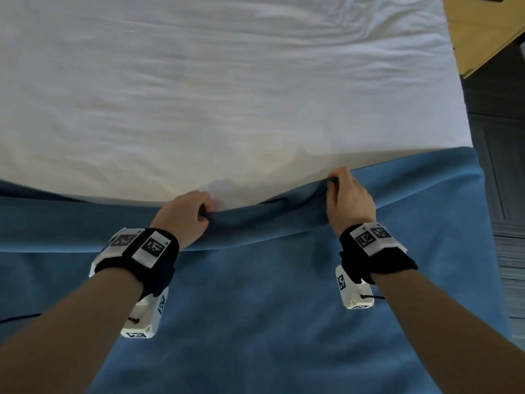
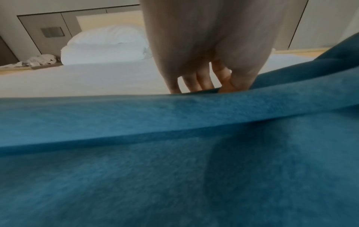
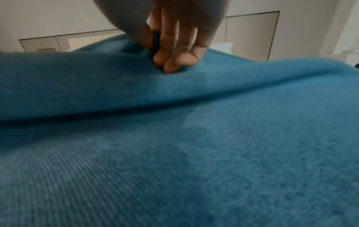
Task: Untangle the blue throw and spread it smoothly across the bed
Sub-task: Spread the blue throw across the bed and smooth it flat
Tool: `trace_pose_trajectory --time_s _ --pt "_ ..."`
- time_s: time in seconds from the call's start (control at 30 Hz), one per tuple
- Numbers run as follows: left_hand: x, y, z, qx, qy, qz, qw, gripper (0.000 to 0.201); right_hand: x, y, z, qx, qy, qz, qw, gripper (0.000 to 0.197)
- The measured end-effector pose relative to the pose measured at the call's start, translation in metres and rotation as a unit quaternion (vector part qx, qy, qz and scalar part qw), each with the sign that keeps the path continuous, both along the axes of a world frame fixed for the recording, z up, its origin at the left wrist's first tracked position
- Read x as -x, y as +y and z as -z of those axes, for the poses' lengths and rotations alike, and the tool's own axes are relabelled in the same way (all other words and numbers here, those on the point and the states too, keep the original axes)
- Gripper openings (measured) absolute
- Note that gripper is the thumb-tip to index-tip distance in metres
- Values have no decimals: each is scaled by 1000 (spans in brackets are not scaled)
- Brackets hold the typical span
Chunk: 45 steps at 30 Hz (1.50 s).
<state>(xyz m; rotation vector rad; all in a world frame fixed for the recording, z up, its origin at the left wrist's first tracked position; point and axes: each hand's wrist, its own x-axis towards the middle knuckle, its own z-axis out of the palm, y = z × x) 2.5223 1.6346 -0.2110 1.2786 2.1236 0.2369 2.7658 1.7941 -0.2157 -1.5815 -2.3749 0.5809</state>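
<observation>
Head view: you look down at a bed [image 1: 227,81] w/ a white, lightly wrinkled sheet. The blue throw [image 1: 270,308] covers the near part of the bed, spread side to side, its far edge running across the middle of the pic. Your left hand [image 1: 184,217] grips that edge w/ fingers curled around the fabric, approx centre. Your right hand [image 1: 348,194] pinches the same edge further right & a bit further away from you, lifting it off the sheet. Between the hands the edge sags into a soft fold. Both wrists wear black straps w/ white camera boxes & printed marker squares. A light wooden surface [image 1: 483,29] sits at top right, beside dark floor [image 1: 500,166].

Left wrist view: your left hand [image 2: 204,53] reaches down from the top; fingers [image 2: 202,81] curl over the throw's [image 2: 174,176] raised edge, thumb pressed on the near side. The fabric forms a long ridge across the frame. Beyond it, white sheet [image 2: 87,79], then a white pillow [image 2: 104,46] against a pale headboard [image 2: 108,20] & a grey wall panel [image 2: 42,33]. Crumpled pale stuff [image 2: 38,60] lies at far left; can't tell what it is.

Right wrist view: your right hand [image 3: 170,38] pinches a bunch of the throw [image 3: 194,153] between thumb & fingers [image 3: 170,63], holding it up as a hump. Ribbed texture shows at lower left. Pale walls & a panel door [image 3: 252,35] behind.
</observation>
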Motion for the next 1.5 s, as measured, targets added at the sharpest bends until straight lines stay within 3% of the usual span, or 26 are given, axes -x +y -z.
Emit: trace_pose_trajectory --time_s 0.1,0.3,0.43,0.53,0.63,0.77,0.87,0.97,1.03,1.1,1.17,1.4,1.5 --pt "-5 14 -3 -16 -52 -27 998 17 2 1 0 -11 39 21 999 12" --pt "-7 30 -9 -59 -72 -27 995 9 9 14 -6 -1 99 44 994 12" --pt "4 41 -11 -86 14 15 996 30 18 28 -12 7 110 48 993 12" --pt "25 55 -16 -70 71 3 995 26 29 42 -16 22 124 58 990 13" --pt "41 72 -23 -27 53 -7 998 29 40 56 -14 50 127 77 988 13" --pt "53 91 -26 -45 31 -25 998 35 52 72 -6 67 111 93 987 13" --pt "62 106 -21 -64 106 -2 992 21 58 81 1 86 110 100 985 12" --pt "72 126 -17 -72 196 -20 978 24 63 87 8 97 119 108 982 18" --pt "77 138 -12 -59 237 -32 969 26 63 87 15 138 72 57 986 41" --pt "80 146 -6 -36 268 -26 963 25 62 82 24 180 -58 -27 982 75" --pt "80 151 -3 -16 283 -20 959 23 61 74 34 157 -157 -77 972 90" --pt "87 148 1 12 227 -95 969 21 59 73 49 130 -174 -80 973 93" --pt "110 129 2 88 185 -89 975 25 58 74 45 128 -171 -77 974 90"
